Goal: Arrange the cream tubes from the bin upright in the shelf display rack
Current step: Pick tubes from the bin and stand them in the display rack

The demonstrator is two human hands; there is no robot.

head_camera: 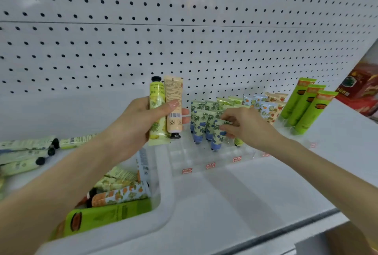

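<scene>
My left hand (135, 124) grips a yellow tube (157, 99) and a peach tube (173, 93) together, my right hand (247, 126) pinches a blue-flowered tube (217, 137) cap-down in the clear rack (204, 158).

A white pegboard (184, 40) is seen behind the shelf (255, 193); red printed boxes (362, 91) are set at its far right.

HIDDEN: middles of yellow lemon-print tube (156, 95) and peach tube (173, 93) under left hand (133, 124); crimped top of blue-flowered pale-green tube (216, 138) pinched under right hand (247, 126); small yellow-green tube (238, 142) mostly behind that hand | CUT OFF: red printed carton (364, 91), right edge; black-capped pale tubes (22, 153), left edge | BLURRED: white plastic bin (126, 232), near rim | UNREADABLE: red labels (210, 165) on clear acrylic rack (204, 153)
</scene>
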